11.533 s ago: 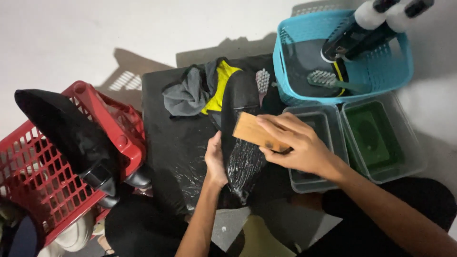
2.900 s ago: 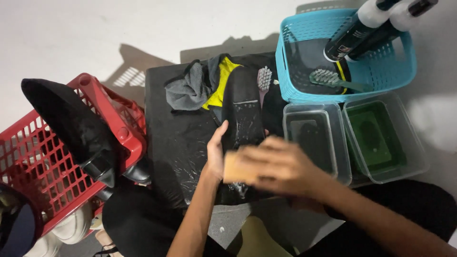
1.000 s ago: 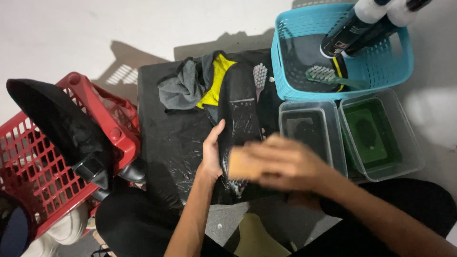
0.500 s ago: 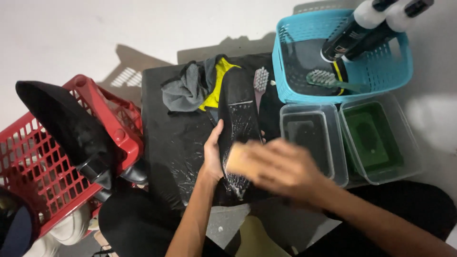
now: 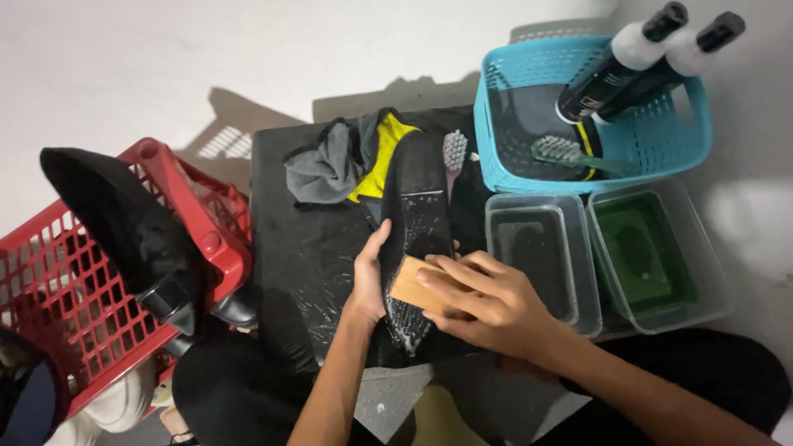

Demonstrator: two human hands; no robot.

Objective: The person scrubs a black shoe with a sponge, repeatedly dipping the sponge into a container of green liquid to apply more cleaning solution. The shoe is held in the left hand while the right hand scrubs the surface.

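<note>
Single head-worn view, looking steeply down from close above onto black mat (image 5: pixel 306 264), hands at lower centre, baskets either side.

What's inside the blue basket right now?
The blue basket holds two dark bottles with white shoulders and black caps, leaning over its far rim, and a green-handled brush lying on the bottom. A yellow-and-black item shows beside the brush; the bottles cover the rest of it.

Two baskets (image 5: pixel 591 107) (image 5: pixel 99 281), two clear tubs (image 5: pixel 533 252) (image 5: pixel 657 252), two bottles (image 5: pixel 619 58) (image 5: pixel 686 54), probably three brushes (image 5: pixel 417 285) (image 5: pixel 453 157) (image 5: pixel 570 153), two hands (image 5: pixel 370 277) (image 5: pixel 487 301).
</note>
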